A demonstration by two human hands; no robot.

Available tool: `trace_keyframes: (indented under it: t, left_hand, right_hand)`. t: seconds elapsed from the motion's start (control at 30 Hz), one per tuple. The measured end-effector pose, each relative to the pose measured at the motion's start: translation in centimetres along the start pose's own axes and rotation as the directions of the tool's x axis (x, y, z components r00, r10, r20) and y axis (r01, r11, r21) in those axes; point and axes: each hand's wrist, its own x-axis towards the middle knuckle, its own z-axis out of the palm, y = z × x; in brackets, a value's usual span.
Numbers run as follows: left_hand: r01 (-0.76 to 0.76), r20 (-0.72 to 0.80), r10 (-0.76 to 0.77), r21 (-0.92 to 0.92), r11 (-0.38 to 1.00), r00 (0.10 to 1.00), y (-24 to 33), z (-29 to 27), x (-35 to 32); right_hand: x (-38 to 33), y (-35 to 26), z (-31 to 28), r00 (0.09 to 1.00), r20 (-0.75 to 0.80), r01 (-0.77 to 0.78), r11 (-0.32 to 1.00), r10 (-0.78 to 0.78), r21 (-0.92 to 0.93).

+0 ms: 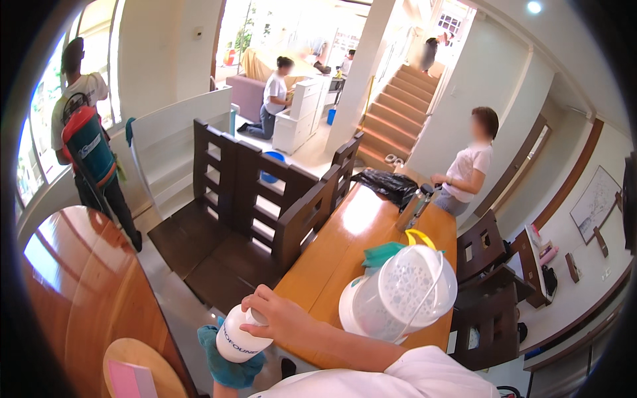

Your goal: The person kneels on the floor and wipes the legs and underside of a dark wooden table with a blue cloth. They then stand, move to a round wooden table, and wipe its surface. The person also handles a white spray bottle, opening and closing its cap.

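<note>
My right hand [279, 320] rests with curled fingers over the top of a white bottle [240, 338], low in the view near the corner of a long wooden table [345, 239]. A teal cloth [225, 366] is bunched under and around the bottle's base. My left hand is almost fully hidden beneath that cloth, and only a bit of wrist [217, 391] shows at the lower edge. It seems to hold the bottle from below. Just right of my forearm, a white plastic tub with a clear domed lid [398, 295] stands on the table.
Another teal cloth [383, 254], metal flasks [415, 207] and a black bag [388, 184] lie farther along the table, where a person in a white shirt [468, 169] stands. Dark wooden chairs [252, 212] line the left side. A round wooden table [86, 285] and a person wearing a backpack tank [86, 142] are left.
</note>
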Motion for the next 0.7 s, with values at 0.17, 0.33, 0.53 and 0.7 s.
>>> trace_keyframes:
  t: [0.17,0.33,0.53,0.7]
  left_hand:
    - [-0.048,-0.090,0.044,-0.042,0.998,0.995,-0.8,-5.3,-3.7]
    - [-0.062,-0.234,0.042,-0.080,0.995,0.971,-3.3,-11.6,-8.5]
    - [-0.035,-0.214,0.017,-0.083,0.996,0.977,-6.1,-13.1,-13.9]
    - [0.013,-0.277,-0.024,-0.042,0.999,0.961,-9.1,-16.0,-12.3]
  right_hand:
    - [-2.0,-2.2,5.4,0.989,0.086,0.130,0.989,-0.124,-0.066]
    - [-5.2,-0.4,11.3,0.981,0.178,0.103,0.989,-0.083,-0.110]
    - [-9.0,5.5,19.4,0.932,0.348,-0.024,0.974,0.104,-0.225]
    - [-12.5,14.8,28.8,0.815,0.479,-0.230,0.940,0.327,-0.252]
